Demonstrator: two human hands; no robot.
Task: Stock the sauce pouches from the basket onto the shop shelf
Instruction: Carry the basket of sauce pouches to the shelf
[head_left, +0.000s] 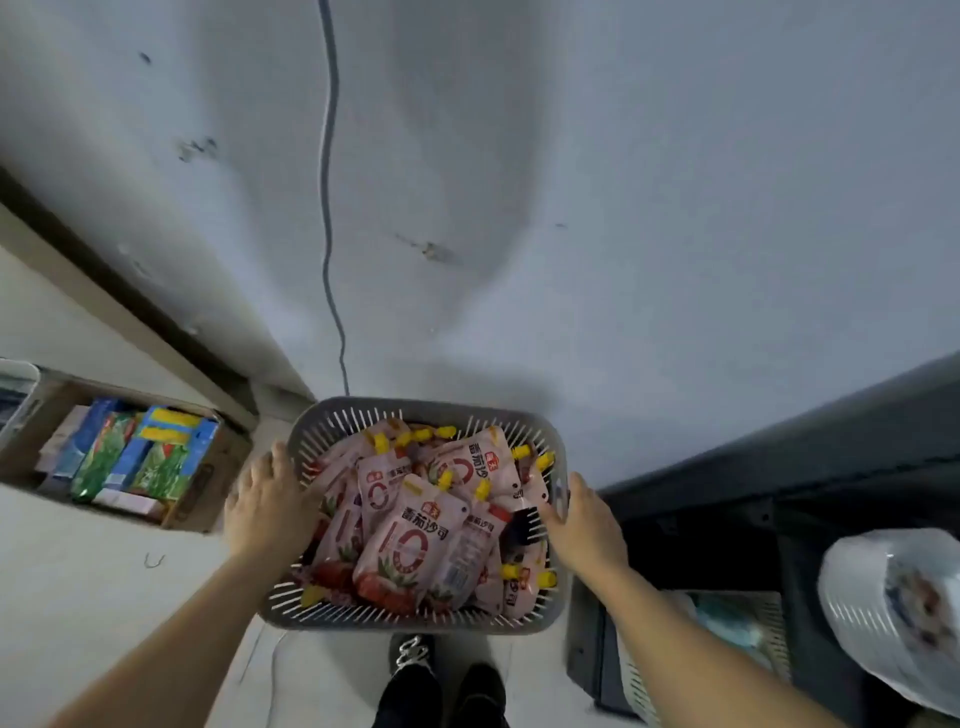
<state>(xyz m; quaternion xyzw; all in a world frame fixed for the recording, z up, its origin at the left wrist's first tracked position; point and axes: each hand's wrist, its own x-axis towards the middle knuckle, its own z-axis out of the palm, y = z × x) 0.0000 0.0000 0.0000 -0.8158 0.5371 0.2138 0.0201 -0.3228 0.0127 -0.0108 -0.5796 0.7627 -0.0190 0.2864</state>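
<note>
Shop stockroom or back area.
Open carton of boxed goods left, dark shelving right, basket full of identical sauce pouches.

The pale floor bears an open cardboard box of cartons beside a wall.

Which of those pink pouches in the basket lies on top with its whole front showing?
The sauce pouch in the middle of the grey basket, its yellow cap pointing away from the person. Its label is fully readable, while the others are tilted or partly buried around it.
</note>
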